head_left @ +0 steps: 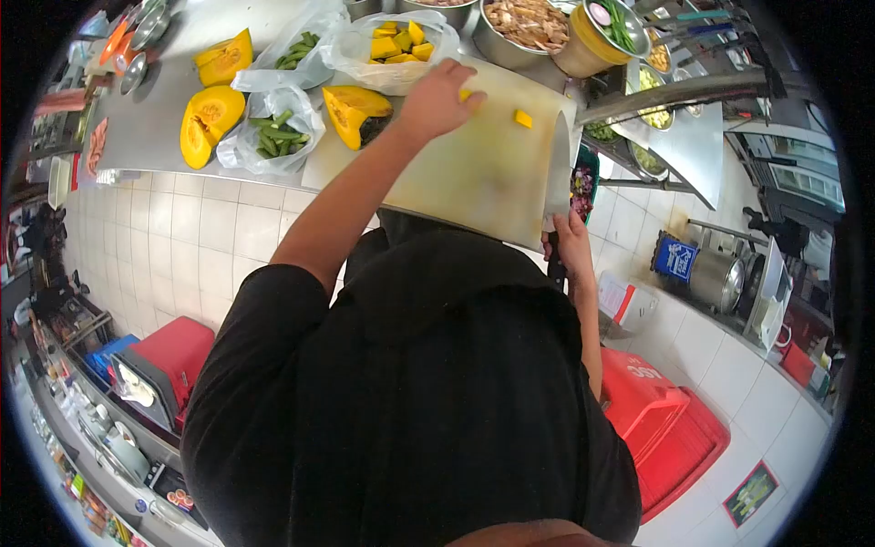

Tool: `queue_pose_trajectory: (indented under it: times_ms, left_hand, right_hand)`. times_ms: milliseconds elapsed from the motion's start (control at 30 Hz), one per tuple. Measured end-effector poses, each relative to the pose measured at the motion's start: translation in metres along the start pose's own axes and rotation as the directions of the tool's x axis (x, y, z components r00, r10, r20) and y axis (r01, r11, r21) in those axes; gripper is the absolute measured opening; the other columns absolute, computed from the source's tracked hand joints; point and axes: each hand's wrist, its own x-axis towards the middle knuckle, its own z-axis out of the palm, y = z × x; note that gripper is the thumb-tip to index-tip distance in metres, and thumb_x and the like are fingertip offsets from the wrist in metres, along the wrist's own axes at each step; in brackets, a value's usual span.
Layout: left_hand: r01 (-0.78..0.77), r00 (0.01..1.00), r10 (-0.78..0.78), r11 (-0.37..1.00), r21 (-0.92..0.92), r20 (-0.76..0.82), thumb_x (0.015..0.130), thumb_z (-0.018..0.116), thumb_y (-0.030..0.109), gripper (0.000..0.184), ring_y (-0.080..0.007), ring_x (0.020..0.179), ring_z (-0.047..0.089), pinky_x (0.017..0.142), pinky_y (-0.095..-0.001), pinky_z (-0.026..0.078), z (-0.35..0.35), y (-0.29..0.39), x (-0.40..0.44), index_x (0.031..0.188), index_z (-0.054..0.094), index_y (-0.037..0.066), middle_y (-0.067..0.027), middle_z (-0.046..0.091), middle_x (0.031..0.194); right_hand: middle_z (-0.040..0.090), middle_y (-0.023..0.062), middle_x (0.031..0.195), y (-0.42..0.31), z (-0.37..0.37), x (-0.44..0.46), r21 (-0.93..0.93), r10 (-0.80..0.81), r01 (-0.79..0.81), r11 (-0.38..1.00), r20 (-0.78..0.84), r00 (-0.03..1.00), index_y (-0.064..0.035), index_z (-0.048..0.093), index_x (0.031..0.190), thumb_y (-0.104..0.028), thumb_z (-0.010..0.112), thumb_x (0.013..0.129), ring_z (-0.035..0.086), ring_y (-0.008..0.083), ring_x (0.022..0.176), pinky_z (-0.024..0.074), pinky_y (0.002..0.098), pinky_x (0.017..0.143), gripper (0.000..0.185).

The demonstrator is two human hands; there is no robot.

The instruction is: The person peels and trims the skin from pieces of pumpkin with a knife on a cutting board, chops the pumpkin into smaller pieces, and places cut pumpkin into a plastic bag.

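Observation:
My left hand (441,100) is over the far part of a pale cutting board (474,178), its thumb and fingers closed around a small yellow pumpkin piece (466,94). Another pumpkin cube (523,118) lies on the board to the right. My right hand (572,244) grips the black handle of a large kitchen knife (558,173), whose broad blade rests along the board's right edge, pointing away from me. Just beyond my left hand sits a plastic bag (342,47) with pumpkin chunks (401,44). A pumpkin wedge (351,111) stands at the board's left side.
Larger pumpkin pieces (210,123) and a bag of green vegetable pieces (278,137) are on the steel table (173,91). Behind the board stands a metal bowl of sliced food (527,25). Red bins (665,428) are on the floor near me.

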Motion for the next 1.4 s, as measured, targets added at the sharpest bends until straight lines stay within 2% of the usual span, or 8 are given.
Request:
queue_pose_trajectory:
  times_ms: [167, 367, 500, 600, 767, 1033, 1267, 1400]
  left_hand:
    - [0.117, 0.961, -0.146, 0.984, 0.133, 0.234, 0.086, 0.074, 0.042, 0.054, -0.0364, 0.108, 0.066, 0.096, -0.0444, 0.054, 0.063, -0.007, -0.008, 0.126, 0.067, 0.007, -0.0168, 0.059, 0.130]
    - [0.101, 0.965, -0.108, 0.994, 0.038, 0.239, 0.087, 0.073, 0.039, 0.048, -0.0362, 0.105, 0.067, 0.093, -0.0459, 0.055, 0.076, 0.014, -0.006, 0.127, 0.068, 0.012, -0.0154, 0.060, 0.125]
    - [0.137, 0.972, -0.129, 0.990, -0.026, 0.198, 0.088, 0.071, 0.031, 0.039, -0.0362, 0.105, 0.067, 0.091, -0.0465, 0.056, 0.082, 0.003, -0.007, 0.122, 0.069, 0.012, -0.0148, 0.061, 0.121]
    - [0.155, 0.973, -0.147, 0.988, -0.029, 0.178, 0.088, 0.070, 0.027, 0.034, -0.0360, 0.103, 0.067, 0.090, -0.0467, 0.056, 0.077, 0.001, -0.013, 0.118, 0.070, 0.012, -0.0145, 0.062, 0.119]
    - [0.191, 0.977, -0.183, 0.979, -0.070, 0.108, 0.087, 0.070, 0.023, 0.029, -0.0359, 0.102, 0.066, 0.091, -0.0458, 0.055, 0.066, 0.002, -0.020, 0.114, 0.071, 0.010, -0.0143, 0.063, 0.116]
    - [0.056, 0.963, -0.096, 0.985, -0.165, -0.250, 0.087, 0.072, 0.017, 0.034, -0.0348, 0.105, 0.066, 0.093, -0.0437, 0.054, -0.014, -0.017, 0.013, 0.120, 0.070, 0.008, -0.0166, 0.066, 0.117]
    - [0.094, 0.966, -0.067, 0.991, 0.096, -0.248, 0.087, 0.074, 0.018, 0.040, -0.0345, 0.090, 0.068, 0.083, -0.0423, 0.057, -0.079, -0.081, 0.030, 0.125, 0.070, 0.010, -0.0159, 0.067, 0.118]
    - [0.176, 0.947, -0.175, 0.984, -0.023, -0.270, 0.087, 0.076, 0.020, 0.045, -0.0285, 0.092, 0.068, 0.081, -0.0385, 0.057, -0.111, -0.090, -0.020, 0.131, 0.067, 0.011, -0.0142, 0.066, 0.119]
  right_hand:
    - [0.061, 0.0083, 0.069, 0.029, 0.014, 0.018, -0.092, 0.035, -0.030, 0.995, 0.053, 0.998, -0.0053, 0.055, 0.111, -0.022, 0.052, 0.104, 0.055, 0.0146, 0.047, 0.0452, 0.0310, 0.043, 0.019]
    - [0.065, 0.0120, 0.079, 0.030, 0.053, 0.035, -0.159, -0.056, 0.077, 0.984, 0.134, 0.989, 0.0018, 0.055, 0.112, -0.022, 0.054, 0.103, 0.061, 0.0184, 0.058, 0.0502, 0.0343, 0.054, 0.025]
    - [0.066, 0.0125, 0.090, 0.012, 0.057, 0.034, -0.309, -0.046, 0.116, 0.944, 0.226, 0.973, 0.0016, 0.055, 0.121, -0.020, 0.054, 0.103, 0.064, 0.0178, 0.063, 0.0512, 0.0338, 0.055, 0.028]
    - [0.066, 0.0099, 0.088, -0.002, 0.064, 0.031, -0.208, 0.024, 0.027, 0.978, 0.242, 0.970, 0.0000, 0.054, 0.125, -0.019, 0.054, 0.102, 0.063, 0.0169, 0.061, 0.0503, 0.0326, 0.054, 0.029]
    - [0.064, 0.0075, 0.078, -0.007, 0.071, 0.033, -0.226, 0.005, 0.063, 0.972, 0.287, 0.958, -0.0018, 0.053, 0.125, -0.019, 0.053, 0.102, 0.057, 0.0158, 0.052, 0.0471, 0.0321, 0.048, 0.029]
    - [0.062, 0.0111, 0.069, -0.100, 0.104, 0.031, -0.348, -0.133, 0.275, 0.896, 0.380, 0.915, -0.0010, 0.054, 0.115, -0.020, 0.052, 0.102, 0.055, 0.0172, 0.047, 0.0464, 0.0359, 0.044, 0.023]
    - [0.061, 0.0127, 0.069, -0.138, 0.145, 0.051, -0.478, -0.208, 0.344, 0.808, 0.314, 0.926, -0.0015, 0.056, 0.112, -0.021, 0.053, 0.102, 0.059, 0.0187, 0.050, 0.0485, 0.0364, 0.046, 0.022]
    - [0.061, 0.0116, 0.069, -0.099, 0.113, 0.032, -0.403, -0.178, 0.257, 0.878, 0.223, 0.958, -0.0022, 0.056, 0.112, -0.021, 0.053, 0.101, 0.061, 0.0194, 0.052, 0.0486, 0.0356, 0.047, 0.021]
